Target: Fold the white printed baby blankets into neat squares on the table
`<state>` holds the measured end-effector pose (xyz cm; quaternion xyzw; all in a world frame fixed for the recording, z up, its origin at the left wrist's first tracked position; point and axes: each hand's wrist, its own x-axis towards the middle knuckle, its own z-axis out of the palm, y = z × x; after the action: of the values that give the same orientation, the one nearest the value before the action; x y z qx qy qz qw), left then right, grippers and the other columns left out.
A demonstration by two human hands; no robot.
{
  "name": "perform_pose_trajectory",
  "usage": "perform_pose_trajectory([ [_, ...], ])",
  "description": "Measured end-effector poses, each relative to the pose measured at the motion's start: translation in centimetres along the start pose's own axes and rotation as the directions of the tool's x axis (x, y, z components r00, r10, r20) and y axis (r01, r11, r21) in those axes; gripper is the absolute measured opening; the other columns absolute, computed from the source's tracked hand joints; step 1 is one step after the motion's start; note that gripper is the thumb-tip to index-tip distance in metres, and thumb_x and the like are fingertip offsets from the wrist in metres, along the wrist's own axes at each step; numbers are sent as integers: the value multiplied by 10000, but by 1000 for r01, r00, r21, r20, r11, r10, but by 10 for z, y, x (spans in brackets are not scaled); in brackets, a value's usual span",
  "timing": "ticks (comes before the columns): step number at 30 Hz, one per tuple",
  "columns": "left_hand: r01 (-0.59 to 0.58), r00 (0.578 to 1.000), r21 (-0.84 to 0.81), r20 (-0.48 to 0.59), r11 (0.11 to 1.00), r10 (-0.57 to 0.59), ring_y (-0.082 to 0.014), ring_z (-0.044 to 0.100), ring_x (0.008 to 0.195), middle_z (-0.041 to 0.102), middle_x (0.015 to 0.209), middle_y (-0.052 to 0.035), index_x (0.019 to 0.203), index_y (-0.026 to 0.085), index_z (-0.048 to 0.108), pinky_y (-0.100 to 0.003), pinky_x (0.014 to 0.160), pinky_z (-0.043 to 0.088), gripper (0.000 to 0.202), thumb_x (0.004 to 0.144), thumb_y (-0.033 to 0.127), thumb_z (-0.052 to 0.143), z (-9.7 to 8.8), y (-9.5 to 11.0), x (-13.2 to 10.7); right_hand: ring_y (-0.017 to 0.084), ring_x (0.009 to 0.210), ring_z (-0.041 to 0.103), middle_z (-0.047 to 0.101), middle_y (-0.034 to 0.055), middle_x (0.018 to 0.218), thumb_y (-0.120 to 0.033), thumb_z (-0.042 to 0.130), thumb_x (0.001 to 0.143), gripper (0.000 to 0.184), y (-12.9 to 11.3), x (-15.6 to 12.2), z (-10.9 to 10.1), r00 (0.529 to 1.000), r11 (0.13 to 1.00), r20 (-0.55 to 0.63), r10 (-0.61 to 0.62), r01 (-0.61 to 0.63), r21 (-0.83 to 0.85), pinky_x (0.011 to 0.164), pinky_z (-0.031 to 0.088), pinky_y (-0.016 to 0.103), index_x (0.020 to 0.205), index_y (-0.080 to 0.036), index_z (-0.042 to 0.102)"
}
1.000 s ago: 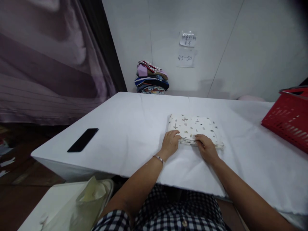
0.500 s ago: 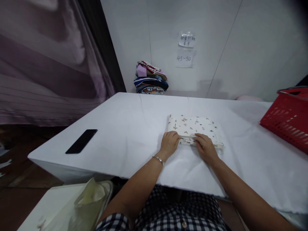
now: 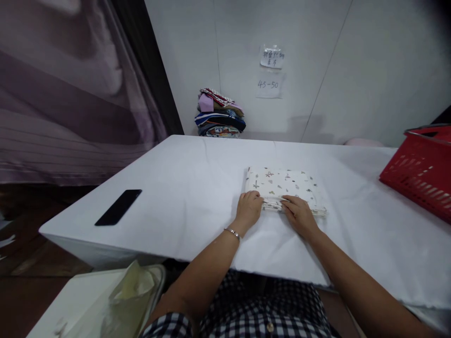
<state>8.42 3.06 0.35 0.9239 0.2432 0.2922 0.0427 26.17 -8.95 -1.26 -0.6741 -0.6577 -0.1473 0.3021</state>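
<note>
A folded white cloth with small printed figures [image 3: 285,184] lies flat on the white table [image 3: 197,188]. My left hand [image 3: 249,208] rests at the cloth's near left corner, fingers curled onto its edge. My right hand [image 3: 299,214] lies on the near edge just to the right, fingers bent and pinching the folded layers. A silver bracelet circles my left wrist.
A black phone [image 3: 118,207] lies near the table's left edge. A red plastic basket [image 3: 419,171] stands at the right. A pile of folded coloured fabrics [image 3: 220,114] sits by the wall behind the table. A white stool with a plastic bag [image 3: 123,295] is at lower left.
My right hand has slid slightly left along the cloth's near edge. The cloth and my left hand have hardly moved.
</note>
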Motion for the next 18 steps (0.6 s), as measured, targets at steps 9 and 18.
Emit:
perform_pose_trajectory([
  [9,-56,997,-35,-60,998,54,-162,487,924,570,956,-29,833,180,550,-321,813,370,132,863,94,453,2,-1,-1,222,1011,551,626,83,1102,-240,435,888,211,-1,2,3,1000,1000,-26,-12,13,25,853,417,407,967,-205,628],
  [18,-77,996,-16,-48,997,77,-161,486,927,563,959,-34,834,181,526,-334,829,375,119,862,91,454,8,-3,-3,215,1023,521,599,99,1066,-168,383,887,199,-8,5,-2,996,999,-88,-24,27,40,872,402,407,886,-193,580],
])
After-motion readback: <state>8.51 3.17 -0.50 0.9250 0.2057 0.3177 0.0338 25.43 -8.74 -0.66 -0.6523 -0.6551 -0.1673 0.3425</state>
